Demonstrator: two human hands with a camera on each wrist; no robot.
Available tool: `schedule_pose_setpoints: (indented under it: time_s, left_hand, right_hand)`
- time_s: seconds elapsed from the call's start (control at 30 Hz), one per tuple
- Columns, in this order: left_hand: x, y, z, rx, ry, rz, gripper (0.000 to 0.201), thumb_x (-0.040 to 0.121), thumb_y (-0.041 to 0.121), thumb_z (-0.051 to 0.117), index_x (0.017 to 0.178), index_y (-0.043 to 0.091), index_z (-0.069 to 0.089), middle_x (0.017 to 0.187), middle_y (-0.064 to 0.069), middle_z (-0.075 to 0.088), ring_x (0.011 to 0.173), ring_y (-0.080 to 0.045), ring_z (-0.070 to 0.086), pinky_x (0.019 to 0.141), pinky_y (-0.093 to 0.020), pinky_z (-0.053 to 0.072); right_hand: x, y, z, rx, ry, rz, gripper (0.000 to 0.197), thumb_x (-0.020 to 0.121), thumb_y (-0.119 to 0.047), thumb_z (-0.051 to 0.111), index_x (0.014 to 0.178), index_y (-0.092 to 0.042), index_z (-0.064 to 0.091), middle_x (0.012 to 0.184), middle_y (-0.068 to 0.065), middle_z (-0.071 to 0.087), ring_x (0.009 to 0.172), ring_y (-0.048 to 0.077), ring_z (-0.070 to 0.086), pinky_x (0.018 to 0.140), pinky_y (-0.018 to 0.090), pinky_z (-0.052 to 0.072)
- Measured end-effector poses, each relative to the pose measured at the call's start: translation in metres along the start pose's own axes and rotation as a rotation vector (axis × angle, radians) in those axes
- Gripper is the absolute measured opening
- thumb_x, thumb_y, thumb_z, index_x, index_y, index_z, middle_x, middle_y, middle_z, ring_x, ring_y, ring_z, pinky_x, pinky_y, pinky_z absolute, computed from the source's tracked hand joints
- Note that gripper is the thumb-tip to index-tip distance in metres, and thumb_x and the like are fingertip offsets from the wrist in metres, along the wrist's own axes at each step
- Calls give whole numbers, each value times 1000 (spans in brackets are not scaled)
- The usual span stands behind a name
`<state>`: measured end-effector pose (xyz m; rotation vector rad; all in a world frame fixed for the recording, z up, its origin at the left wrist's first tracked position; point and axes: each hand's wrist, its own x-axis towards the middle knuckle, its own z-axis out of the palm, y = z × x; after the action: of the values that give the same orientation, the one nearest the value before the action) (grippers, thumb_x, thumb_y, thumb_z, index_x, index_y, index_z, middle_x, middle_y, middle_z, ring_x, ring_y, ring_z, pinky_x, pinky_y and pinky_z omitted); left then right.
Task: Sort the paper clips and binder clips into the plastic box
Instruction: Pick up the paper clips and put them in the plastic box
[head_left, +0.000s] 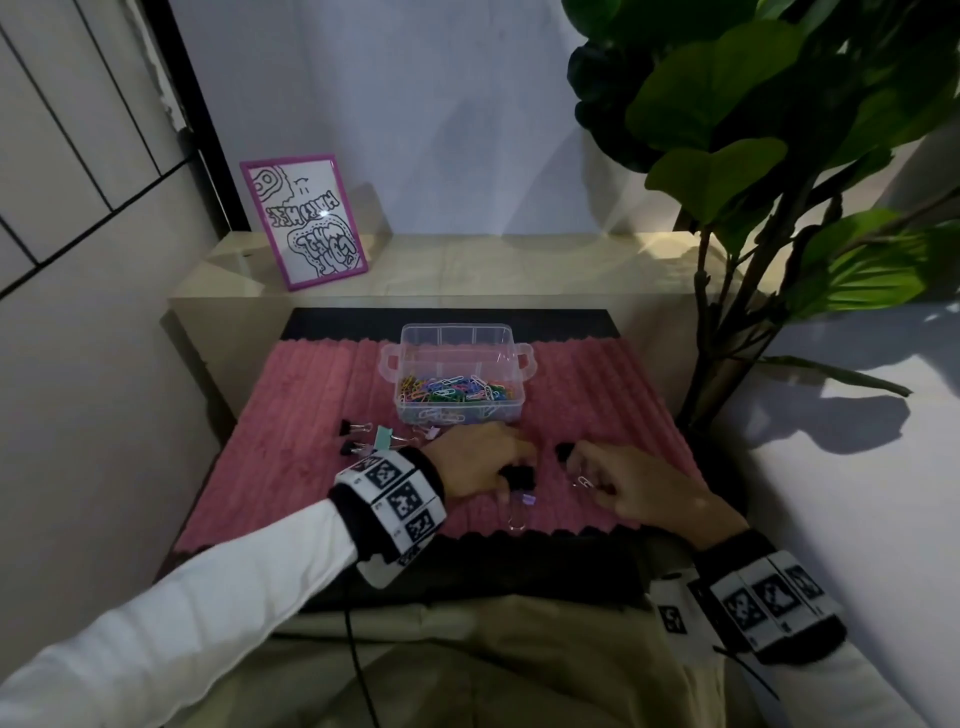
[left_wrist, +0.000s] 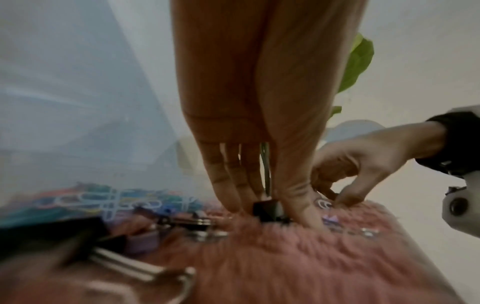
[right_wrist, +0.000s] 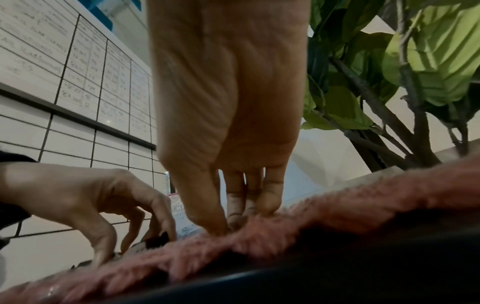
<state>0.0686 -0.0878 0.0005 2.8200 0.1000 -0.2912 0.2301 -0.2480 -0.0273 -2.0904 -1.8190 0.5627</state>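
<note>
A clear plastic box (head_left: 511, 347) stands at the back of the pink mat, its front compartment full of coloured paper clips (head_left: 457, 389). My left hand (head_left: 511, 480) reaches down on the mat and grips a black binder clip (left_wrist: 267, 208) between thumb and fingers. My right hand (head_left: 587, 480) pinches a white paper clip (left_wrist: 323, 203) lying on the mat. Another black binder clip (head_left: 563, 451) lies by the right fingertips. A small purple binder clip (head_left: 528, 500) sits between my hands. In the right wrist view the right fingertips (right_wrist: 221, 226) press into the pile, hiding the paper clip.
Several binder clips, black (head_left: 345, 427) and teal (head_left: 383, 437) among them, lie left of the box on the fluffy pink mat (head_left: 291, 441). A framed drawing (head_left: 304, 221) leans on the ledge behind. A leafy plant (head_left: 753, 130) overhangs the right side.
</note>
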Motion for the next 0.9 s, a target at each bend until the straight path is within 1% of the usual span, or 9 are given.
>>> schedule_pose_setpoints:
  time_s: [0.1,0.17,0.27,0.4,0.53,0.63,0.73,0.83,0.9]
  left_hand:
    - [5,-2,-11,-16,3,-8,31,75,12,69,104,11,61,104,-7,65,98,-22,59,83,-34,48]
    - [6,-5,-23,-45,0,-12,34,74,12,71,106,11,62,103,-5,67,93,-18,61,82,-28,48]
    - [6,-15,-49,-120,100,-53,35,74,17,72,108,13,63,100,1,67,83,-7,57,73,-16,45]
    - [13,-23,-86,-269,245,-123,26,72,22,76,94,12,69,86,4,68,74,-9,62,65,-7,46]
    - [35,-17,-106,-399,380,-169,27,73,17,75,95,5,66,87,-9,68,73,-22,66,65,-23,55]
    - [55,-3,-103,-363,264,-182,33,73,19,75,99,2,65,89,-8,65,67,-16,61,63,-24,54]
    - [74,5,-80,-175,52,-174,35,74,27,74,97,3,65,90,-4,61,79,-17,55,72,-28,47]
    - [84,0,-56,-100,-15,-175,38,74,32,72,100,4,68,90,-6,67,78,-15,55,76,-24,48]
    - [85,-2,-51,-117,-13,-164,36,77,31,70,99,2,69,96,-14,71,73,-14,56,62,-13,44]
  right_hand:
    - [-3,6,0,134,10,47,23,85,-3,58,104,-16,60,86,-11,58,77,-6,53,70,7,40]
    - [-4,8,0,231,64,75,21,86,-2,58,94,-21,62,86,-7,62,77,-5,56,72,6,41]
    - [-7,1,-2,347,139,85,28,86,-3,57,78,-29,55,85,-7,62,78,-2,57,74,10,43]
    - [11,-23,5,311,179,-1,16,86,-3,57,83,-19,57,85,0,66,78,6,61,75,17,46]
    - [47,-40,16,163,218,-110,10,84,-1,56,88,-9,58,90,3,64,84,16,62,80,32,50]
    - [65,-47,22,89,115,-82,20,87,-10,55,107,-5,55,110,9,56,99,22,55,87,41,48]
    - [69,-53,21,-13,-111,-9,72,80,-35,68,138,-10,33,144,10,33,132,25,32,106,40,36]
    - [64,-56,13,-9,-200,7,89,71,-32,77,142,-10,27,150,9,25,137,23,24,110,31,26]
    - [63,-54,11,-19,-230,20,88,71,-27,77,141,-9,28,149,10,26,135,23,27,107,28,27]
